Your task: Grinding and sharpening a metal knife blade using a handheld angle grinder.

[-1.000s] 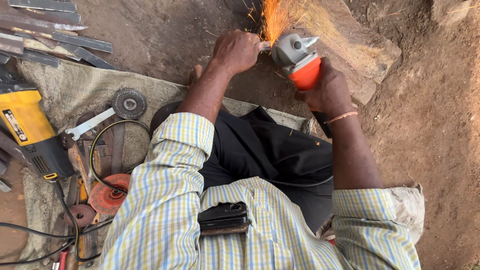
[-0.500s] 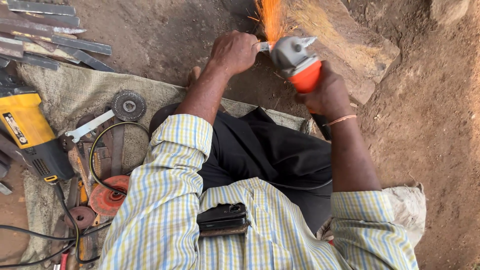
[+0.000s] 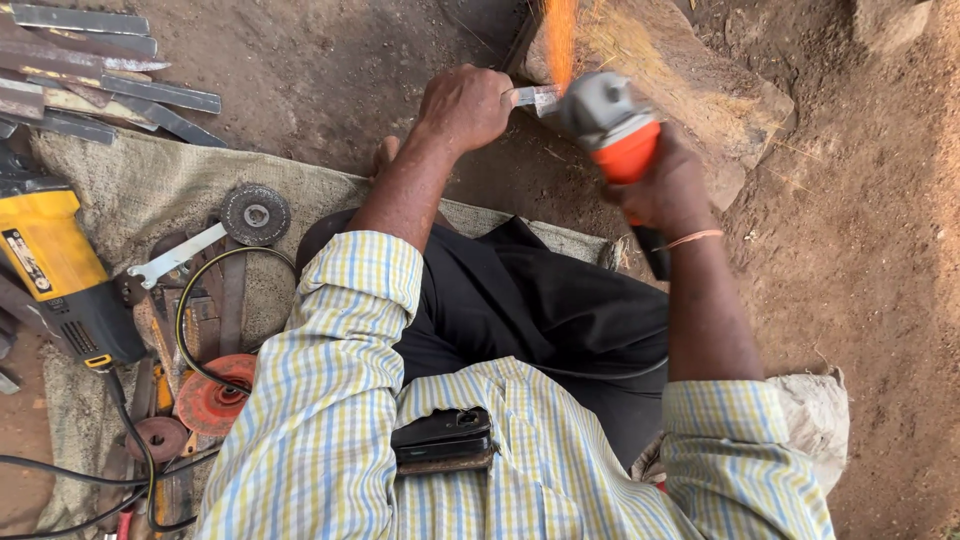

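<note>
Bare dirt underfoot; my right hand (image 3: 668,190) clenches the heavy, bucking grinder (image 3: 612,120), my left hand (image 3: 462,105) pinches the stiff metal strip (image 3: 530,97).

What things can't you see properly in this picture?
Head view:
- Metal piece: mostly hidden inside the left hand.
- Grinder: its disc is hidden behind its body and sparks; the right hand covers its handle.
- Yellow power tool: cut off by the left edge.

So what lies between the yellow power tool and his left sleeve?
In the head view, a spanner, a grey grinding disc and a looped black cable lie on the sackcloth between the yellow power tool and left sleeve.
</note>
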